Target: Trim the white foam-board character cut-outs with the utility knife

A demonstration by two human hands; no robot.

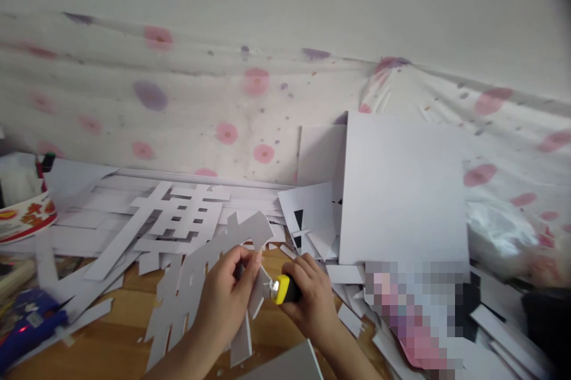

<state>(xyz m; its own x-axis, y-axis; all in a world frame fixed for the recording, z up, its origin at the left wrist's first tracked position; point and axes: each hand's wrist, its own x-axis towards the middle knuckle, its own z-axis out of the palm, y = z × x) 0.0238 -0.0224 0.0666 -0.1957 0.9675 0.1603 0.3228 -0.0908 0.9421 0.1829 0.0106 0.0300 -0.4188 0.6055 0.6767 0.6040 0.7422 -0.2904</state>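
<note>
My left hand (225,294) is closed on a white foam board cut-out (190,288), pinching it near its right end with thumb and fingers. The piece has slots and narrow strips and is tilted above the table. My right hand (316,300) grips a yellow and black utility knife (282,289), its metal tip pointing left at the board's edge beside my left thumb. Whether the blade touches the board is hard to make out. Below my left hand, a strip of the board hangs downward.
A cut-out character (187,213) lies on white sheets at the back. A large white board (404,190) leans against the flowered wall covering (187,112). At the left are a blue glue gun (33,320) and a printed tub (29,216). Scraps cover the wooden table (134,300).
</note>
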